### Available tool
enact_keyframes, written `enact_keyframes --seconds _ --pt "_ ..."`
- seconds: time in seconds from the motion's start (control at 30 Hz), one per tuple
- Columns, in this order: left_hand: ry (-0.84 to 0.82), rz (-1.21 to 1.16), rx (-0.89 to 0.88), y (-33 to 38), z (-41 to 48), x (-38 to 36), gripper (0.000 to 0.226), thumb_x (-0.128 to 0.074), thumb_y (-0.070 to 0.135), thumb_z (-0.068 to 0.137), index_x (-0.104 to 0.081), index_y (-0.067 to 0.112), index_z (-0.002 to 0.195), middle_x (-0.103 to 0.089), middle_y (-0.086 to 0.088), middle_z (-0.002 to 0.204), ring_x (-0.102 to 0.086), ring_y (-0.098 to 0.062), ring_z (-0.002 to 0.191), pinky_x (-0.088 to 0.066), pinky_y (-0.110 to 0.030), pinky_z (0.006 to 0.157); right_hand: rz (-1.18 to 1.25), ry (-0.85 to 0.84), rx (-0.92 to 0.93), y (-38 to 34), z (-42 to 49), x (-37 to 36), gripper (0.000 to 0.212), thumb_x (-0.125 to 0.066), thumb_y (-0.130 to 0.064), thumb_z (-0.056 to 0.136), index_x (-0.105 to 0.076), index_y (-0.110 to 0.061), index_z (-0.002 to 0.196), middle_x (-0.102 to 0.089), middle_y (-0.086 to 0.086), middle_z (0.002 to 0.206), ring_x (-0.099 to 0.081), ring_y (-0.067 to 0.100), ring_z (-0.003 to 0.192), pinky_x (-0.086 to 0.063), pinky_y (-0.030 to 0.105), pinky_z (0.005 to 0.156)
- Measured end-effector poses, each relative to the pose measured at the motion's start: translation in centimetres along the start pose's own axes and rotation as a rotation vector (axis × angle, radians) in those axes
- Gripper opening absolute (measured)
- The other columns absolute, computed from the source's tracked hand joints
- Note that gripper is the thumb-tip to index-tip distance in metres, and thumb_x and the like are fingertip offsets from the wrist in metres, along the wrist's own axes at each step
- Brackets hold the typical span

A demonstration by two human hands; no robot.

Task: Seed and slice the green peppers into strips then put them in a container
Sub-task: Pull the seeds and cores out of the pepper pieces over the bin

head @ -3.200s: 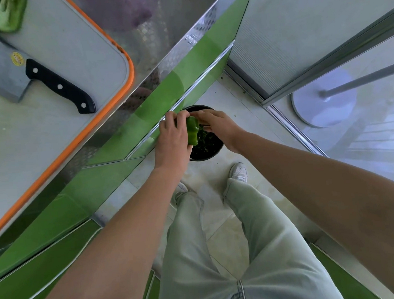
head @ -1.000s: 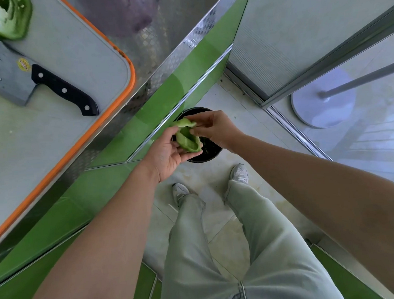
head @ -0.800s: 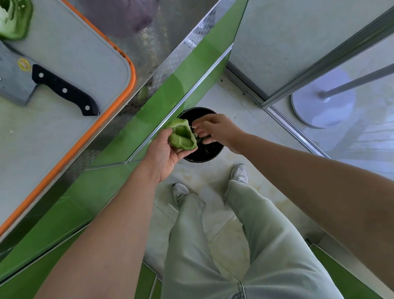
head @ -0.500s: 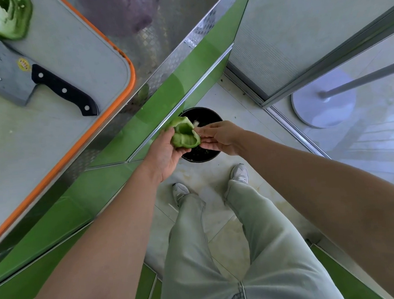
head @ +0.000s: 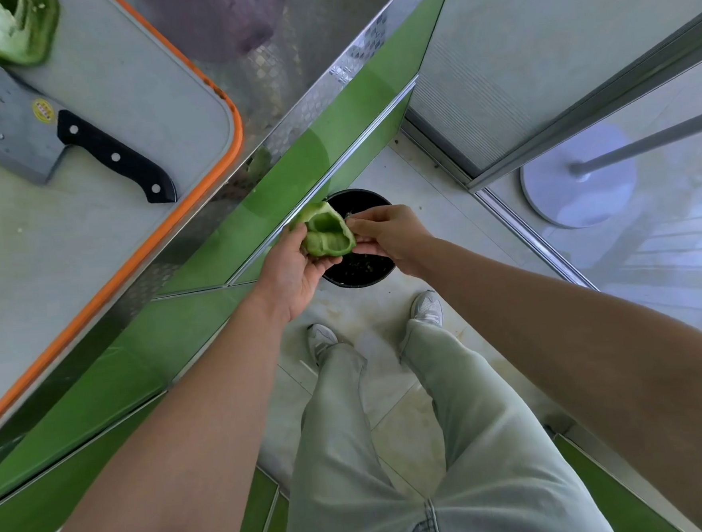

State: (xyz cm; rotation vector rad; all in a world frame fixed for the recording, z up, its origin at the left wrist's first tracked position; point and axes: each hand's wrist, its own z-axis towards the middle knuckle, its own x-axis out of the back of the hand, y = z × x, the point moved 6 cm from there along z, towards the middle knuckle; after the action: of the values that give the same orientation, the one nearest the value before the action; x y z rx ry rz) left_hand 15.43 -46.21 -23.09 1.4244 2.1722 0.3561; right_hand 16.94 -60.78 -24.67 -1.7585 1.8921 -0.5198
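Head camera, looking straight down past the person's legs to the floor. At the top left edge, a second pepper half (head: 5,32) on the orange-rimmed cutting board (head: 142,93) is cut off by the frame, as is the blade of the cleaver (head: 62,136) beside it. A purple shape (head: 220,17) on the metal counter is too blurred to identify. The hands and pepper hide part of a black bin (head: 361,265) on the floor, and its dark contents are hard to make out.

Above the bin, the left hand (head: 295,269) cradles a pepper half (head: 326,232), hollow side up, with its fingers curled beneath. The right hand (head: 388,234) meets the pepper's right edge with its fingertips. Whether they pinch it is unclear.
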Motion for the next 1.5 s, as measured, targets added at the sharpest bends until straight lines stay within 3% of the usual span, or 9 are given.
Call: enact_keyframes --seconds 0.27,0.43,0.53,0.7,0.83,1.0,1.2,1.37,1.5 --pt "-0.029 0.114 -0.081 0.8 -0.3 -0.1 0.014 -0.038 0.013 0.105 -0.045 0.015 0.117 -0.054 -0.017 0.122 -0.059 -0.032 0.108 -0.060 -0.041 0.074 -0.234 0.180 0.048 -0.2 0.7 0.7 0.030 -0.044 -0.006 0.098 -0.064 -0.006 0.119 -0.066 0.012 0.105 -0.062 0.023 0.097 -0.053 0.038 0.094" --pt "0.064 0.635 -0.248 1.0 -0.1 -1.1 0.032 -0.040 0.001 0.101 -0.042 0.006 0.133 -0.047 -0.011 0.126 -0.053 -0.027 0.110 -0.058 -0.045 0.083 -0.121 -0.053 -0.029 -0.3 0.2 -1.8 0.030 -0.037 -0.008 0.102 -0.057 0.003 0.121 -0.063 0.022 0.115 -0.060 0.026 0.098 -0.052 0.036 0.093" --pt "0.290 0.941 -0.342 1.9 0.0 -0.5 0.032 -0.036 0.000 0.101 -0.044 0.004 0.131 -0.052 -0.007 0.111 -0.051 -0.023 0.096 -0.053 -0.041 0.089 -0.097 0.027 0.003 -0.9 0.1 -0.7 0.031 -0.040 -0.009 0.100 -0.060 0.004 0.120 -0.067 0.019 0.113 -0.066 0.024 0.096 -0.052 0.035 0.094" --pt "0.185 1.020 -0.376 1.5 -0.2 -1.9 0.031 -0.035 0.000 0.100 -0.044 0.004 0.130 -0.053 -0.008 0.108 -0.054 -0.025 0.096 -0.053 -0.040 0.084 -0.178 -0.025 -0.082 -0.1 0.4 -0.6 0.046 -0.036 -0.030 0.104 -0.052 0.005 0.129 -0.060 0.023 0.124 -0.056 0.034 0.119 -0.044 0.043 0.105" --pt "0.408 1.094 -0.330 2.0 -0.3 -0.9 0.027 -0.035 0.003 0.101 -0.043 0.000 0.127 -0.059 -0.017 0.115 -0.058 -0.033 0.103 -0.039 -0.032 0.074 -0.093 -0.077 -0.082 -0.2 0.1 -0.8 0.049 -0.026 -0.035 0.105 -0.054 -0.002 0.128 -0.068 0.013 0.115 -0.065 0.023 0.107 -0.048 0.037 0.100" --pt "0.099 0.949 -0.301 1.0 -0.3 -2.5 0.031 -0.035 0.001 0.100 -0.044 0.006 0.129 -0.055 -0.013 0.115 -0.056 -0.029 0.105 -0.054 -0.042 0.087 -0.021 -0.114 -0.137 0.0 0.4 -0.9 0.053 -0.027 -0.043 0.104 -0.047 -0.003 0.133 -0.064 0.013 0.118 -0.063 0.023 0.105 -0.049 0.034 0.094" --pt "0.402 1.148 -0.339 2.5 -0.6 -1.5 0.027 -0.036 0.000 0.099 -0.042 0.000 0.125 -0.055 -0.013 0.105 -0.047 -0.023 0.084 -0.032 -0.028 0.067 0.056 -0.053 -0.140 0.2 0.9 0.6 0.054 -0.024 -0.044 0.104 -0.046 -0.005 0.134 -0.062 0.017 0.125 -0.060 0.028 0.113 -0.049 0.038 0.096" --pt "0.101 1.067 -0.382 1.3 -0.7 -4.0 0.031 -0.036 0.003 0.099 -0.046 0.008 0.128 -0.056 -0.007 0.110 -0.053 -0.023 0.096 -0.038 -0.028 0.076 0.161 -0.102 -0.221 0.7 0.9 -0.5 0.060 -0.024 -0.050 0.102 -0.050 -0.003 0.131 -0.061 0.017 0.125 -0.062 0.028 0.112 -0.052 0.039 0.088" --pt "0.387 1.200 -0.322 2.4 -0.5 -2.0 0.026 -0.036 0.001 0.099 -0.045 0.001 0.124 -0.059 -0.014 0.107 -0.054 -0.030 0.092 -0.031 -0.027 0.069 0.117 -0.129 -0.224 0.5 0.8 -0.2 0.065 -0.021 -0.052 0.102 -0.042 -0.002 0.138 -0.057 0.019 0.131 -0.058 0.031 0.118 -0.049 0.038 0.093"
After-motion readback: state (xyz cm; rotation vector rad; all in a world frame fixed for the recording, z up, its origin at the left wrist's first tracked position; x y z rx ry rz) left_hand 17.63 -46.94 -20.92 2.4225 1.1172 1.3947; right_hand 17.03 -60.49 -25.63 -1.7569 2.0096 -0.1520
